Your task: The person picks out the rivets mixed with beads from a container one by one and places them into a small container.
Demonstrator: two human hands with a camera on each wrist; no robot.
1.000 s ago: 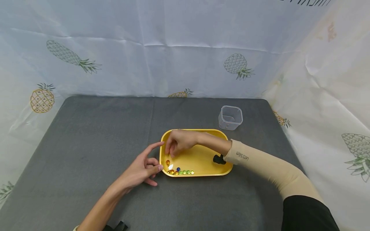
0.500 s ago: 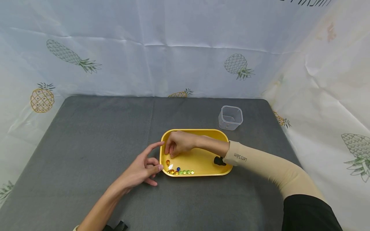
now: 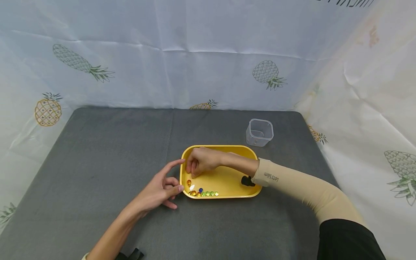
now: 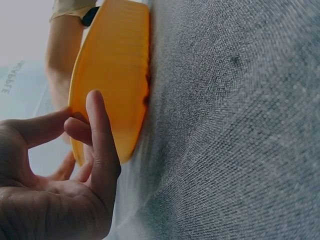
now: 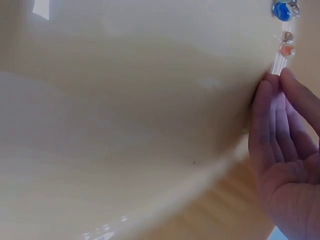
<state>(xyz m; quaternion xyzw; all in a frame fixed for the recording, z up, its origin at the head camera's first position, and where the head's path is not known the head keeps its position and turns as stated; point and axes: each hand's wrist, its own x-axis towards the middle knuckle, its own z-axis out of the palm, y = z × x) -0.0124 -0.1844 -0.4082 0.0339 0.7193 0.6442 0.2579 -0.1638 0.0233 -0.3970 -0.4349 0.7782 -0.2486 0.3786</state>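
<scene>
A shallow yellow tray (image 3: 227,177) lies on the grey table. Along its near left edge are several glass marbles: amber ones (image 3: 193,193), a blue one (image 3: 200,190) and pale green ones (image 3: 212,194). My left hand (image 3: 159,193) spans the tray's left end, its index fingertip and thumb at the rim; in the left wrist view the hand (image 4: 65,180) stands beside the tray wall (image 4: 110,75). My right hand (image 3: 203,161) reaches down inside the tray's left end. Its fingertips bunch near the thumb by the wall (image 5: 287,140); I cannot tell whether they hold a marble.
A clear square plastic container (image 3: 259,133) stands behind the tray's right end. Pineapple-print cloth (image 3: 208,72) hangs behind the table (image 3: 113,151) and at its sides. A black wrist strap piece (image 3: 248,181) on the right arm hangs over the tray.
The right hand has barely shifted inside the tray. The left hand stays at the rim, and the visible marbles keep their places.
</scene>
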